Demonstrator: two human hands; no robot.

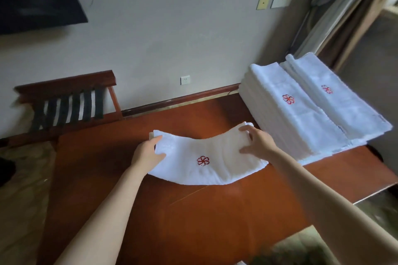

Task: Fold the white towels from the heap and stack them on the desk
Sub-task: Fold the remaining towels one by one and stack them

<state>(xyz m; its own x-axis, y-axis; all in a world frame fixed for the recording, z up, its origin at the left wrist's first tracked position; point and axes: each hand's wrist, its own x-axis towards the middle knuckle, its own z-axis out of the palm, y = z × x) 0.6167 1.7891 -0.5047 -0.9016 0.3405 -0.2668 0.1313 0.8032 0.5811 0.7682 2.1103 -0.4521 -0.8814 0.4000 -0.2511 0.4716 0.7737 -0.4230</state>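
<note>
Both hands hold one folded towel by its ends: the left hand pinches one, the right hand clasps the other. It sags between the grips, low over the desk. Hold the ends level and the layers pinched. The stack lies just beyond the right grip.

Towel: white, with one red pinwheel-flower emblem. Towel stacks: white, and each top towel bears the same red emblem. Table: glossy reddish-brown. Luggage rack: dark red-brown wood with black straps. Wall: off-white.
</note>
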